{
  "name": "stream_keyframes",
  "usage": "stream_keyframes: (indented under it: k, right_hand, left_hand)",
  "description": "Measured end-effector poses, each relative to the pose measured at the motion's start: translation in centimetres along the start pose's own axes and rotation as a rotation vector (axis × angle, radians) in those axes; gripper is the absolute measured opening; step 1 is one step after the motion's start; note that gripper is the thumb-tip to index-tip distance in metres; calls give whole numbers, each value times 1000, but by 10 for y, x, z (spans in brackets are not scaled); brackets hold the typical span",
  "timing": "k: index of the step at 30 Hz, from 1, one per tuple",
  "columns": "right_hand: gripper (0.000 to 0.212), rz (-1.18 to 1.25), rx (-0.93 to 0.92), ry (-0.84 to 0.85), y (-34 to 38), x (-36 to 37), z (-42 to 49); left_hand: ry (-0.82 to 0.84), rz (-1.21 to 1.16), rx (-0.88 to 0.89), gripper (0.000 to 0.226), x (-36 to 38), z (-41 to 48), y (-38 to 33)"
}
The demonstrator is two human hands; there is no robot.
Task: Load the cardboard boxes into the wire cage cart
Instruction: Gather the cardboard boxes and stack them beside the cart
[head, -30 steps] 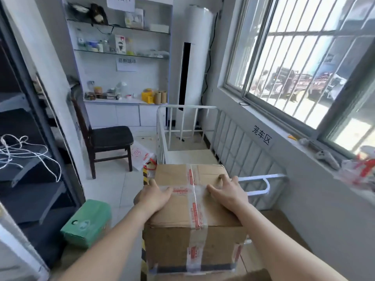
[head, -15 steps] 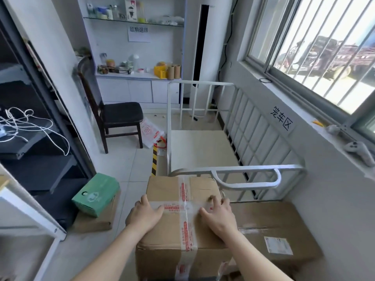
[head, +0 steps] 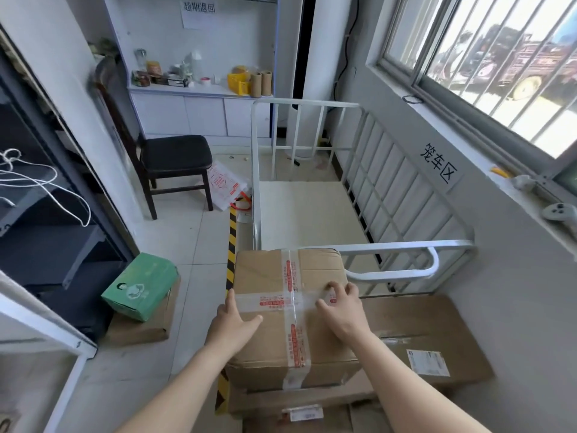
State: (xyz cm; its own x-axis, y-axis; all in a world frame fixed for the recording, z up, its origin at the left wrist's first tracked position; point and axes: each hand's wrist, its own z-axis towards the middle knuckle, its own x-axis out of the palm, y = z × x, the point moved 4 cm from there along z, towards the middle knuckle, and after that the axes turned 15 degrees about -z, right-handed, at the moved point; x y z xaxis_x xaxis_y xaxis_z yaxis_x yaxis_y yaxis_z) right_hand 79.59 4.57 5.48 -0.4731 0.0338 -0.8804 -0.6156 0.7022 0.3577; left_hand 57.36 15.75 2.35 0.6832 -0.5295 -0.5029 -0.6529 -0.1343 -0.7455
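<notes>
A brown cardboard box [head: 265,273], crossed with clear and red-printed tape, sits on top of other cardboard boxes [head: 299,401] right in front of me. My left hand [head: 232,323] lies at its left top edge with the thumb across the top. My right hand [head: 342,310] rests on the top near the right edge, fingertips slightly bent on the tape. The white wire cage cart [head: 406,245] stands just beyond the box, its floor bare. The box's far edge meets the cart's front rail.
A large flat labelled box [head: 437,332] lies on the right by the wall. A green box [head: 140,285] sits on a flat carton on the left, by a dark shelf rack [head: 46,239]. A black chair [head: 175,157] stands further back. Yellow-black tape [head: 231,245] marks the floor.
The view has pulled back and tilted down, and the box now shows lower, in front of the cart's rail. Both hands stay on its top. The flat labelled box has come into view.
</notes>
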Motion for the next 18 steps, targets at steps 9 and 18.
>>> stream_keyframes:
  k: [9, 18]
  right_hand:
    - [70, -182, 121, 75, 7, 13, 5]
    - [70, -144, 139, 55, 4, 11, -6]
  left_hand:
    - [50, 37, 0, 104, 0, 5, 2]
    - [65, -75, 61, 98, 0, -4, 2]
